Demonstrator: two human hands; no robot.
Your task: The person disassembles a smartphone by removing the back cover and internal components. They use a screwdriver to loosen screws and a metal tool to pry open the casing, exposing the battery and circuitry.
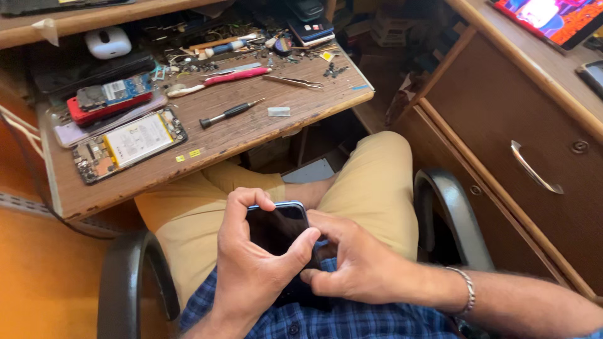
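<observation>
A dark smartphone (279, 227) with a blue rim rests over my lap, screen up. My left hand (254, 267) wraps its left edge, the thumb pressed on the glass near the lower right. My right hand (355, 263) grips the phone's right side and lower end, fingers curled under it; a metal bracelet sits on that wrist. Both hands hold the phone above my tan trousers and blue checked shirt.
A wooden pull-out shelf (251, 125) ahead carries an opened phone with its battery showing (129, 145), a red phone body (110, 100), a black screwdriver (229, 113), a pink-handled tool (220, 80), tweezers (294, 81) and several small parts. A drawer cabinet (521, 169) stands right. Chair armrests (449, 213) flank me.
</observation>
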